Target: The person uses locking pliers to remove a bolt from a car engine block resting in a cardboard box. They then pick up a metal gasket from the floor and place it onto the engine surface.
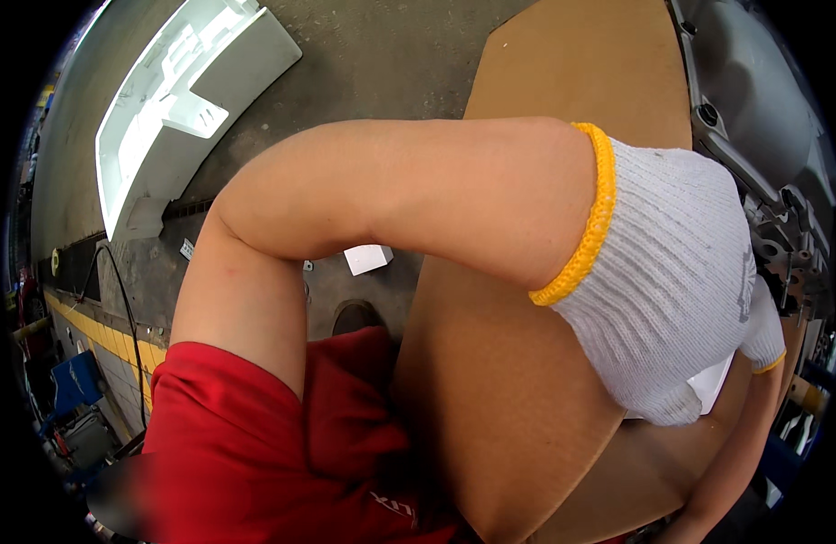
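My left arm reaches across to the right, bent at the elbow. My left hand (667, 272) wears a white knit glove with a yellow cuff, and its back faces me. Its fingers curl out of sight over the far side. Just below it, part of a flat white thing (711, 384) shows, too covered to name. My right hand (764, 328), gloved alike, is mostly hidden behind the left one, close to it, with its fingers out of view. Under both arms lies a large brown cardboard sheet or box panel (500, 363), its front part bent or folded.
A long curved white moulded part (241, 86) stands on the concrete floor at the far left. Grey metal machinery (753, 100) with bolts borders the cardboard on the right. A small white block (368, 259) and a dark shoe (356, 317) are on the floor, and a black cable (123, 299) hangs at left.
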Demonstrator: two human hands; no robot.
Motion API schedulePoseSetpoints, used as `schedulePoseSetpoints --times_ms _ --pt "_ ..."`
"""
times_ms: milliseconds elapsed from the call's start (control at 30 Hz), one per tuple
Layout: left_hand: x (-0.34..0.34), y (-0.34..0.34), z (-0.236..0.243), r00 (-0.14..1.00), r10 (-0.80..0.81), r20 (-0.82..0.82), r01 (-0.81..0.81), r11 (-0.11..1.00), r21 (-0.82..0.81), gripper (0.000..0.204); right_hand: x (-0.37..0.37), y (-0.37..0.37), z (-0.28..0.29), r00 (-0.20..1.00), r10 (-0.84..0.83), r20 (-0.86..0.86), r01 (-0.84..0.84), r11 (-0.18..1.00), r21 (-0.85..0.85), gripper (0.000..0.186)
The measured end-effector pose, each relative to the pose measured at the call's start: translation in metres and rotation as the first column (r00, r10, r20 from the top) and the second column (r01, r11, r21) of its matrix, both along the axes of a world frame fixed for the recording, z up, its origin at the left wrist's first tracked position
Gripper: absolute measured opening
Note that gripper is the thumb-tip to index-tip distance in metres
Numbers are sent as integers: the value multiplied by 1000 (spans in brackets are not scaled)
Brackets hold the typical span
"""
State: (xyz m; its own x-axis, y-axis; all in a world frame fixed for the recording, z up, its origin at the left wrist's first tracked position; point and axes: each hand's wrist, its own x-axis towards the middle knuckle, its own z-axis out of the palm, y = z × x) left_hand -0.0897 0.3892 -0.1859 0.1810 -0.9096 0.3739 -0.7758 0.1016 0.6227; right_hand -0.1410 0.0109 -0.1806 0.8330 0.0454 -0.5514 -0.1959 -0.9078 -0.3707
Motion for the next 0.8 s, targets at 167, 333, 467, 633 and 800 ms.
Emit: schedulePoseSetpoints --times_ms 167,333,467,633,800 --pt "0 -3 -3 998 -16 64 17 1000 -17 43 -2 -15 -49 991 -127 -30 130 936 327 57" --pt "1 -10 1 993 -21 114 23 1000 -17 43 0 -10 -22 993 -77 -94 98 966 238 61" --pt "4 -16 4 990 -7 143 10 1000 -22 43 -4 -2 7 998 -54 -34 56 996 68 50" --pt "7 -15 3 987 6 161 -6 1000 -2 45 -3 18 3 998 -36 50 35 999 27 43" --pt "4 -12 6 969 29 244 -33 999 10 46 -6 25 -41 984 -175 -22 175 946 271 39"
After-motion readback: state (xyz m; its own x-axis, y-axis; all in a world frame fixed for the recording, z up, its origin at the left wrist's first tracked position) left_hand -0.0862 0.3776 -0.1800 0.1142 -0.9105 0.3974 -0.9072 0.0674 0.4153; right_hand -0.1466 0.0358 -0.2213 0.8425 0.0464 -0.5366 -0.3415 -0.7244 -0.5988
